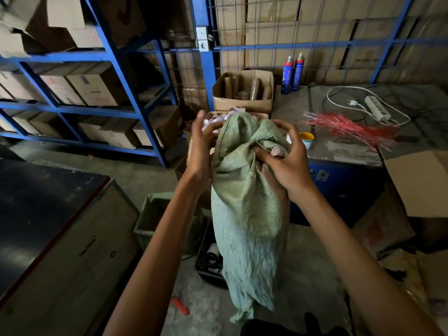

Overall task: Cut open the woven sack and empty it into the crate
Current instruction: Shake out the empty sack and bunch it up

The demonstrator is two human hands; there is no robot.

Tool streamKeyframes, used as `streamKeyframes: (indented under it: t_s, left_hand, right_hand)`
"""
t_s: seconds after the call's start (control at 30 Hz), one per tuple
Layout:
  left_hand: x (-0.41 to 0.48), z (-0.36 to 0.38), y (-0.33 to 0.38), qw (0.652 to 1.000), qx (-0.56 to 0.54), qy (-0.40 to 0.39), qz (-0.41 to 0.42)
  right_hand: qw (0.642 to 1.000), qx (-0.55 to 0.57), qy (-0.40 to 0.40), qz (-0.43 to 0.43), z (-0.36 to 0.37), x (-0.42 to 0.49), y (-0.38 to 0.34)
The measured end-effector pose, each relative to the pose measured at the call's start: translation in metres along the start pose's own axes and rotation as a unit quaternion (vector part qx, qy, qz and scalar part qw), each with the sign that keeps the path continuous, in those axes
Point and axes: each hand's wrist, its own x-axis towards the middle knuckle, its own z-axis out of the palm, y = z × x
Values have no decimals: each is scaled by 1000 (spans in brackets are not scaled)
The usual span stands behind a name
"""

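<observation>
The green woven sack [247, 204] hung limp, apparently emptied over the black crate [208, 265]; the right hand [288, 161] gripped its bunched top, and the left hand [201, 146] was spread wide beside it.

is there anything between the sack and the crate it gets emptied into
Nothing visible. The green woven sack hangs from both hands, the right hand gripping its bunched top and the left hand against its side. The black crate sits on the floor directly behind its lower part, partly hidden by it.
</observation>
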Motion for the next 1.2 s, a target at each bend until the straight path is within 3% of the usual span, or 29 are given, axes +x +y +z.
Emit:
streamKeyframes:
  t_s: [0.07, 0.13, 0.23, 0.33, 0.47, 0.53, 0.63, 0.8, 0.9, 0.97, 1.03, 1.2]
  left_hand:
    - [0, -20, -12, 1000, -16, -26, 1]
    - [-2, -33, -32, 994, 84, -66, 21]
    - [-4, -46, -72, 959, 237, -153, -35]
    - [-24, -22, -78, 925, 281, -249, -60]
    - [-23, 19, -88, 977, 175, -118, 12]
    - [-22, 24, -88, 990, 131, -50, 22]
    - [-20, 19, -88, 997, 67, -28, 27]
    - [-13, 6, -65, 997, -40, 47, -49]
    - [-12, 11, -39, 987, -146, 7, -59]
    - [-14, 23, -22, 980, -189, -16, -54]
    - [-17, 39, -10, 975, -209, -43, -59]
    - [-20, 59, 7, 973, -200, -104, -41]
  right_hand:
    - [1000, 15, 24, 7, -4, 4, -9]
    - [998, 41, 53, 18, -11, 10, -20]
    - [992, 94, 77, 44, -19, 20, -32]
    - [986, 140, 71, 62, -12, 22, -41]
    - [990, 118, 31, 72, 3, 16, -47]
    - [987, 133, -41, 75, -6, 18, -46]
    - [974, 130, -176, 60, -34, 14, -41]
    - [961, -71, -238, 121, -74, -18, 4]
    - [910, -285, -270, 136, -69, -45, 42]
    - [899, -332, -251, 133, -49, -57, 58]
    - [929, -275, -224, 109, -28, -61, 75]
    - [970, -92, -127, 187, 8, -59, 65]
